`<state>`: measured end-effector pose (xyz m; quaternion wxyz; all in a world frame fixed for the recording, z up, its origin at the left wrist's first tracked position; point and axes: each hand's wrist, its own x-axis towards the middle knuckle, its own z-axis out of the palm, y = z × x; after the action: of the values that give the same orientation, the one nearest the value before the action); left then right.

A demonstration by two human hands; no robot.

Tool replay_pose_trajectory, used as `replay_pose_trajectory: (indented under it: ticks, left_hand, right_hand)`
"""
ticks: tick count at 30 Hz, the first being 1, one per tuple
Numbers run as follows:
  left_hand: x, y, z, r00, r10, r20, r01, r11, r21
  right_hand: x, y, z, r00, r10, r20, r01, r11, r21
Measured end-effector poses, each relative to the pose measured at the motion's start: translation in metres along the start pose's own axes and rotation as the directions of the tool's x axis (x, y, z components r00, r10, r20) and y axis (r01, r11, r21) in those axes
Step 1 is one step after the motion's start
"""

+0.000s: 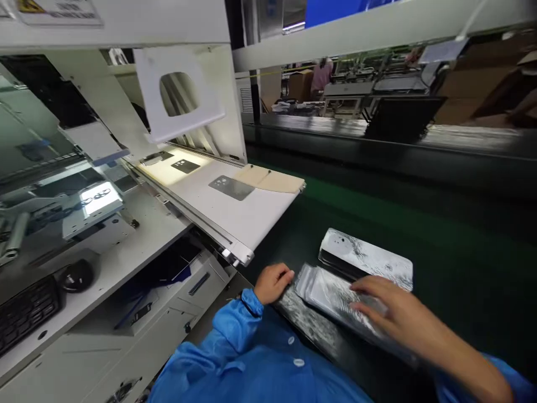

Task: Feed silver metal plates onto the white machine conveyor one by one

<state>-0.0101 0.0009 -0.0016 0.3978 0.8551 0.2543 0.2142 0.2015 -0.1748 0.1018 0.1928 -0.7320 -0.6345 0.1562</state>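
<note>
A pile of flat phone-sized panels in clear, shiny film [327, 288] lies in front of me on the dark green surface. My right hand [390, 310] reaches over it, fingers apart and touching or just above the film. Near the pile's left end is my left hand [272, 282], loosely curled, with nothing visible in it. Under that hand and closer to my body sits a dark, film-covered piece [312, 322], partly hidden. Just beyond the pile lies another stack, topped by a whitish panel [364, 254] with camera holes at its left end.
A white conveyor belt [260, 218] juts from a machine at left, carrying a grey panel [231, 187] and a darker panel [185, 166] under light. A tan plate [272, 179] covers its far corner. Left stand a mouse [76, 276] and keyboard [29, 310]. A person [322, 75] is far off.
</note>
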Motion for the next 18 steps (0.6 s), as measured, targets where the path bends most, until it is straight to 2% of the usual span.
replay_pose_trajectory:
  ticks: [3, 6, 18]
  left_hand:
    - [-0.001, 0.003, 0.001, 1.000, 0.008, -0.011, -0.008, 1.000, -0.001]
    - [-0.002, 0.005, 0.001, 1.000, 0.016, -0.024, -0.016, 1.000, -0.009]
    - [-0.002, 0.005, 0.001, 1.000, -0.012, -0.010, 0.012, 1.000, 0.000]
  right_hand:
    - [-0.010, -0.010, 0.025, 0.994, 0.001, 0.113, 0.022, 0.979, -0.201]
    - [-0.008, -0.012, 0.036, 0.991, 0.080, 0.105, -0.042, 0.945, -0.324]
    - [0.004, -0.001, 0.031, 0.991, 0.116, 0.072, -0.093, 0.960, -0.264]
